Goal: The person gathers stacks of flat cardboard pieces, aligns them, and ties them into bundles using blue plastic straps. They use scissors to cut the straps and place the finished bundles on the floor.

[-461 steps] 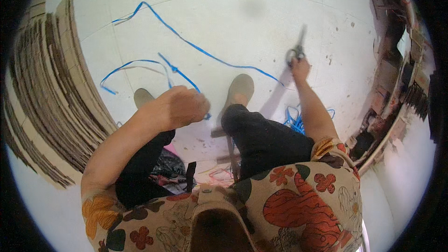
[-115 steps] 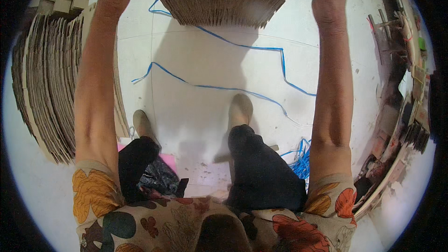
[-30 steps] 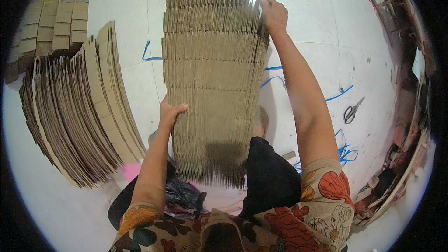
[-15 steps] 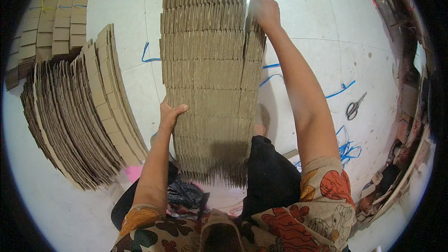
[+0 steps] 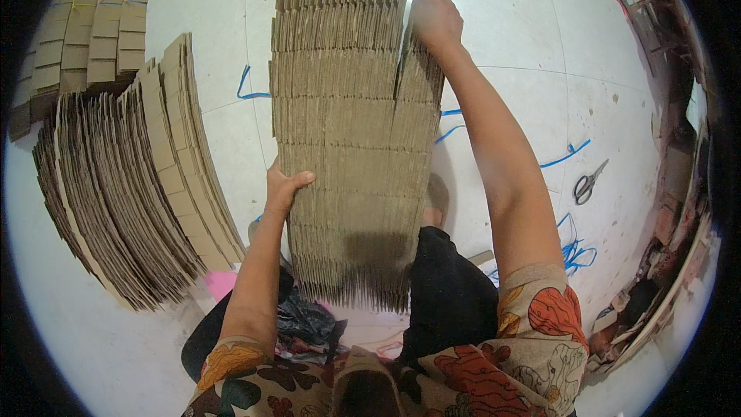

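A long stack of brown slotted cardboard partition strips (image 5: 340,120), standing on edge and pressed together, lies lengthwise before me on the floor. On its left side, toward the near end, my left hand (image 5: 289,187) grips it with the thumb over the top edge; the other fingers are hidden. At the far right corner, my right hand (image 5: 438,19) is closed around a few outer strips. These lean away from the rest, leaving a narrow dark gap that runs partway down. Blue strapping (image 5: 253,86) pokes out at the stack's left, with more pieces at its right.
More cardboard stacks (image 5: 116,193) stand at the left, with tied bundles (image 5: 96,23) behind them. Scissors (image 5: 589,183) and a tangle of blue strap (image 5: 577,253) lie on the pale tiled floor at right. Clutter (image 5: 656,278) lines the right edge.
The gap between the outer strips and the rest has slanted slightly more. The stack's far left corner sits a little further right. Both hands keep their hold, nearly in place.
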`<control>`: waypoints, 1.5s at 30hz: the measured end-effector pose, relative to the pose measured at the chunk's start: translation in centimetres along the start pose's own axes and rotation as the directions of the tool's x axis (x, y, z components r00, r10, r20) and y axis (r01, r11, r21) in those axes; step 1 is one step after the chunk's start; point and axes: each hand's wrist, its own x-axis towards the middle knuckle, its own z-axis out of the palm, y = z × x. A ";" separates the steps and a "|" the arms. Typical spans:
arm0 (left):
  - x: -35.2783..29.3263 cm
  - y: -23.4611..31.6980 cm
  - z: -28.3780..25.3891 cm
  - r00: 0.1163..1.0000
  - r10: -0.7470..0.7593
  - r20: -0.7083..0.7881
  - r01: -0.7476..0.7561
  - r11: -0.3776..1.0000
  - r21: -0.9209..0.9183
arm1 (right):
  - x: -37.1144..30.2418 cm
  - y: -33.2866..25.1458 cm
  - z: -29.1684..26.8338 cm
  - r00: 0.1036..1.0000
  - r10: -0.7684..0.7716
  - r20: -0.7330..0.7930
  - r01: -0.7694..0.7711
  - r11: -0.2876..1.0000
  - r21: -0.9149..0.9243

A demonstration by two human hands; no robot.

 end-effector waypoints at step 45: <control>0.0 0.2 -0.3 0.999 0.043 0.029 -0.043 0.999 0.004 | 0.9 -1.9 1.1 0.645 -0.742 0.180 0.754 0.582 -0.304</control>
